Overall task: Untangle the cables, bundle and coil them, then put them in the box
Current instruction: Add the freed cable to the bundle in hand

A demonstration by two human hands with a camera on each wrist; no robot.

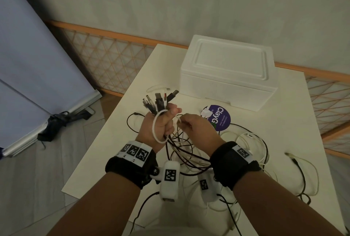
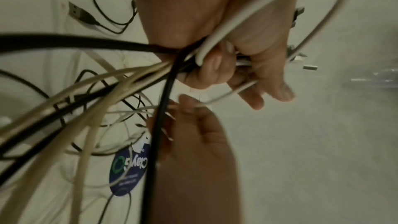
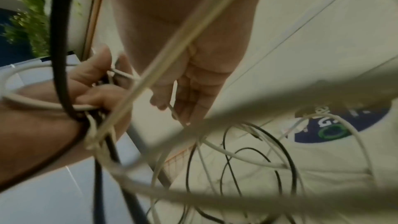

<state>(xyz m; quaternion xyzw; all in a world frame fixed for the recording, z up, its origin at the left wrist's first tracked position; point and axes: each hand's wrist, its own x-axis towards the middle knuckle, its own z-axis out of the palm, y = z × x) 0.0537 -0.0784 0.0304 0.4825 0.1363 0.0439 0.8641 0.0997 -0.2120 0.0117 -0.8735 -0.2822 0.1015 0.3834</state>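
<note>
My left hand (image 1: 170, 120) is raised over the white table (image 1: 265, 169) and grips a bundle of black and white cables (image 1: 180, 146). Their USB plugs (image 1: 159, 101) fan out above the fist. A thick white cable (image 1: 156, 128) loops around that hand. My right hand (image 1: 181, 122), close on its right, pinches a thin white cable (image 1: 179, 120) that runs from the bundle; the pinch (image 3: 170, 108) also shows in the right wrist view. The cables hang from the left fist (image 2: 226, 67) in a tangle down to the table. The white foam box (image 1: 227, 72) stands behind, lid on.
A round purple sticker (image 1: 217, 118) lies in front of the box. Loose cables (image 1: 299, 169) sprawl toward the table's right and near edges. An orange lattice rail (image 1: 106, 59) runs behind the table. A pale blue board (image 1: 28, 65) leans at the left.
</note>
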